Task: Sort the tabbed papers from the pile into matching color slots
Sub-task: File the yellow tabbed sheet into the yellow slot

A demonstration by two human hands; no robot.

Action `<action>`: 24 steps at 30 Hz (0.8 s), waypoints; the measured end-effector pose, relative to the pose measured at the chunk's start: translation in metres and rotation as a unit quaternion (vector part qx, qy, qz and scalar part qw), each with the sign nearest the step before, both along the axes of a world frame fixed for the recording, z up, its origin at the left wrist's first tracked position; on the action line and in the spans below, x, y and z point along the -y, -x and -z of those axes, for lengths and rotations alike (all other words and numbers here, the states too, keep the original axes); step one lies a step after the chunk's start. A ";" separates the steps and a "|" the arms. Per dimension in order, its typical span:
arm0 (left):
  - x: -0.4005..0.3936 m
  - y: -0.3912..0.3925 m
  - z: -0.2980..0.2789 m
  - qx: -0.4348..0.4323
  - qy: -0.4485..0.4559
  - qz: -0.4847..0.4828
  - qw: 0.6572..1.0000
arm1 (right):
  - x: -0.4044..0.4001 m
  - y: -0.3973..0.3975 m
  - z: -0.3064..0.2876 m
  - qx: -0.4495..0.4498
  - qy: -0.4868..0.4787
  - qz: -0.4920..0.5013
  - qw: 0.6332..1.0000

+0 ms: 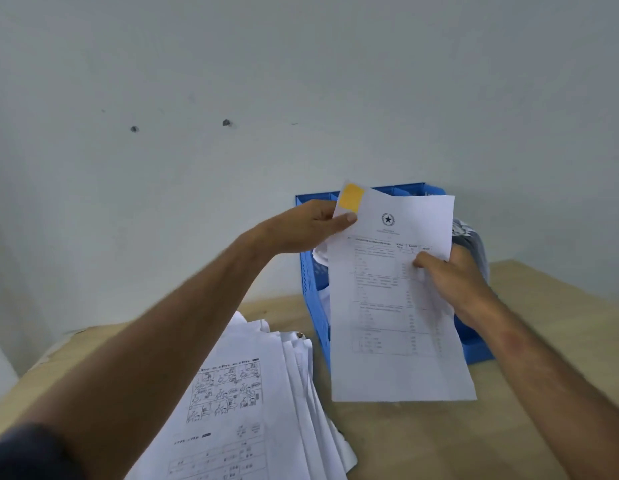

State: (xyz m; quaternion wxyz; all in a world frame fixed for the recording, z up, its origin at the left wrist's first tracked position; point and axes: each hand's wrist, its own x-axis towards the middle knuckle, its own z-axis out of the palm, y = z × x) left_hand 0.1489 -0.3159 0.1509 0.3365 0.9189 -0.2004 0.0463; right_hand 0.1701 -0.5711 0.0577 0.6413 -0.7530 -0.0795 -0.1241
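Observation:
A white printed sheet (387,306) with a yellow tab (350,196) at its top left corner is held upright in front of the blue slotted file rack (313,289). My left hand (308,226) pinches the sheet's top left edge just below the tab. On the sheet's right edge, my right hand (450,282) grips it with the thumb on the front. The pile of papers (245,403) lies fanned on the wooden table (422,445) at lower centre, under my left forearm. The sheet hides most of the rack's slots.
The rack stands against a pale wall (301,81) at the table's back. Papers stick out of the rack on its left and right sides. Bare table lies to the right and in front of the rack.

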 end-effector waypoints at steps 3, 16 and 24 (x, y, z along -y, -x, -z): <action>0.008 -0.017 -0.002 0.030 -0.119 -0.011 0.992 | 0.005 -0.004 0.000 0.045 0.012 0.020 0.999; 0.065 -0.083 0.014 0.059 -0.143 -0.188 0.970 | 0.026 -0.009 -0.029 0.205 0.171 0.236 0.935; 0.062 -0.095 0.017 -0.002 0.164 -0.169 0.972 | 0.039 0.004 -0.047 0.112 0.181 0.100 0.972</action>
